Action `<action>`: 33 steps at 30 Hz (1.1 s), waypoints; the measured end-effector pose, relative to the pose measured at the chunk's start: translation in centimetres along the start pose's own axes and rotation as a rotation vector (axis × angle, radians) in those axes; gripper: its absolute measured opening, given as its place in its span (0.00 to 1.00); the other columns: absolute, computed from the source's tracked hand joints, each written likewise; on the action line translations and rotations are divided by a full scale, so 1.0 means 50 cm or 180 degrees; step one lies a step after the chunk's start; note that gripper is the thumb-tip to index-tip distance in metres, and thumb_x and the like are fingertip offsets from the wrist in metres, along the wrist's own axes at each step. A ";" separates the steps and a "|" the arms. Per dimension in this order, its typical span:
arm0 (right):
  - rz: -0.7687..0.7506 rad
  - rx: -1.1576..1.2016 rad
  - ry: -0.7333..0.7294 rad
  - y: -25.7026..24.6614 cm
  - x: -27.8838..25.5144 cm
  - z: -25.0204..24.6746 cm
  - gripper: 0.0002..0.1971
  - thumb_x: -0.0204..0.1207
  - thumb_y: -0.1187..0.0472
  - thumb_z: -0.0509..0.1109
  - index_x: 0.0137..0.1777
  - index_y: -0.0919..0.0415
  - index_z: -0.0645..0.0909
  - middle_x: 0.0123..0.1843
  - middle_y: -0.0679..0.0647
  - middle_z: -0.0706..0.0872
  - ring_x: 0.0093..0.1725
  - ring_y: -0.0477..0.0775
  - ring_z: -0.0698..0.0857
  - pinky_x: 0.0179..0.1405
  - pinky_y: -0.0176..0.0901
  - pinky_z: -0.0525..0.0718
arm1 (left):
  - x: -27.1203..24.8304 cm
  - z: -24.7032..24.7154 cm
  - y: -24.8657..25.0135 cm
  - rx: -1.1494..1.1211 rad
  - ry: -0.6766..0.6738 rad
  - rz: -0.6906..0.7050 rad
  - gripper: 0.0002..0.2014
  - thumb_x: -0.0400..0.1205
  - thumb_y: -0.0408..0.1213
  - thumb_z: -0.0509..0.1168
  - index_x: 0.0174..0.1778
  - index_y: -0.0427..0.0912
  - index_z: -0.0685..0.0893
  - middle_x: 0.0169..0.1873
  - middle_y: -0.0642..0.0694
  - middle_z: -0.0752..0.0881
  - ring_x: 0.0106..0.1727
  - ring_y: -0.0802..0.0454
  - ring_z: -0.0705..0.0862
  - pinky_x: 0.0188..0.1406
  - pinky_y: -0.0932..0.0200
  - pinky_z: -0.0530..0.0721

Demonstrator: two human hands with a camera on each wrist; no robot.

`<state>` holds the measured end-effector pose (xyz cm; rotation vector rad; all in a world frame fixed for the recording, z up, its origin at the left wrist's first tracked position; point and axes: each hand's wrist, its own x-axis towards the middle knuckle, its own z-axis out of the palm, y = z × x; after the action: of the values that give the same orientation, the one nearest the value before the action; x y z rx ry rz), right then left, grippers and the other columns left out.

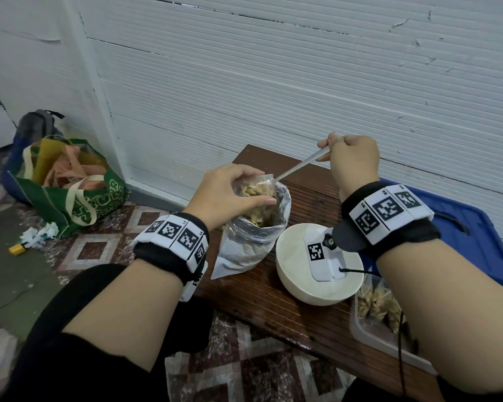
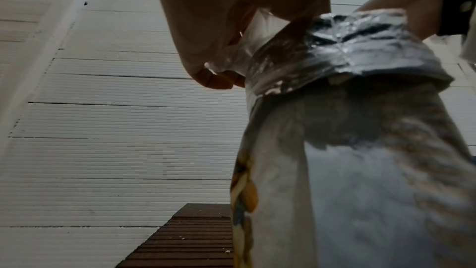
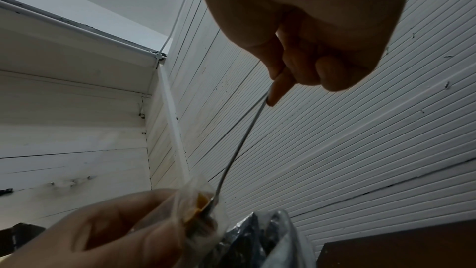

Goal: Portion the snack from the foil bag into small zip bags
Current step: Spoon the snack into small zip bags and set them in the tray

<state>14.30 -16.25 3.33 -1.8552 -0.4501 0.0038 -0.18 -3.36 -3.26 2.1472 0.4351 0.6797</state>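
The foil bag (image 1: 244, 242) stands open on the brown slatted table (image 1: 288, 311), with tan snack pieces inside. Just above its mouth my left hand (image 1: 230, 195) pinches a small clear zip bag (image 1: 259, 185), part filled with snack. My right hand (image 1: 352, 158), higher and to the right, grips the handle of a metal spoon (image 1: 302, 165). The spoon slants down left, its bowl inside the zip bag's mouth. In the right wrist view the spoon (image 3: 239, 150) reaches into the zip bag (image 3: 201, 199). The left wrist view shows the foil bag (image 2: 347, 129) close up.
A white bowl (image 1: 296, 288) stands right of the foil bag. A clear tray (image 1: 372, 335) with filled zip bags sits at the table's right front. A blue lid (image 1: 482, 227) lies beyond. A green tote (image 1: 79, 195) stands on the floor, left. A white ribbed wall is behind.
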 end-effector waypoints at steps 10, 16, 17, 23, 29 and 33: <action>-0.0971 0.0785 -0.0350 -0.018 -0.024 0.001 0.13 0.85 0.60 0.61 0.40 0.53 0.83 0.43 0.49 0.88 0.33 0.37 0.81 0.34 0.29 0.73 | 0.001 -0.001 0.007 -0.0283 0.0261 -0.0125 0.19 0.68 0.56 0.75 0.51 0.54 0.84 0.44 0.62 0.85 0.45 0.72 0.82 0.44 0.77 0.79; -0.1064 0.1037 0.0494 -0.026 -0.004 -0.037 0.14 0.85 0.57 0.60 0.38 0.49 0.81 0.39 0.46 0.86 0.36 0.41 0.83 0.39 0.35 0.77 | -0.002 -0.021 -0.002 -0.0457 0.0556 -0.0216 0.17 0.71 0.54 0.72 0.50 0.49 0.81 0.43 0.58 0.84 0.46 0.54 0.85 0.48 0.65 0.85; -0.1035 0.0952 0.0613 -0.026 -0.003 -0.041 0.15 0.85 0.57 0.60 0.37 0.49 0.81 0.38 0.44 0.85 0.36 0.41 0.83 0.40 0.36 0.78 | -0.003 -0.023 -0.003 -0.0487 0.0586 -0.0204 0.19 0.70 0.56 0.71 0.50 0.48 0.80 0.42 0.59 0.84 0.44 0.61 0.84 0.46 0.73 0.82; -0.1090 0.0005 -0.0034 0.006 -0.040 -0.019 0.12 0.84 0.58 0.61 0.41 0.53 0.83 0.37 0.43 0.85 0.37 0.46 0.83 0.41 0.34 0.79 | -0.002 -0.023 -0.008 -0.0684 0.0467 -0.0197 0.24 0.70 0.58 0.69 0.55 0.44 0.82 0.46 0.56 0.85 0.48 0.68 0.83 0.48 0.79 0.79; -0.2052 -0.0988 -0.0880 0.063 -0.098 0.034 0.11 0.82 0.57 0.65 0.50 0.58 0.88 0.40 0.55 0.89 0.42 0.53 0.84 0.46 0.44 0.80 | -0.003 -0.014 -0.018 -0.0621 0.0328 -0.0203 0.18 0.76 0.50 0.71 0.55 0.43 0.84 0.50 0.49 0.88 0.54 0.58 0.86 0.54 0.69 0.83; -0.2348 -0.1354 -0.1048 0.087 -0.121 0.051 0.14 0.80 0.54 0.62 0.48 0.60 0.88 0.34 0.58 0.84 0.37 0.59 0.82 0.39 0.50 0.79 | -0.003 -0.013 -0.019 -0.0639 0.0354 -0.0196 0.16 0.76 0.49 0.72 0.54 0.45 0.83 0.48 0.51 0.88 0.52 0.59 0.86 0.51 0.73 0.82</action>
<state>9.45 -16.88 -2.85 -1.9965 -1.4343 -0.3088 -0.74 -2.48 -3.73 1.9063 0.4698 0.7768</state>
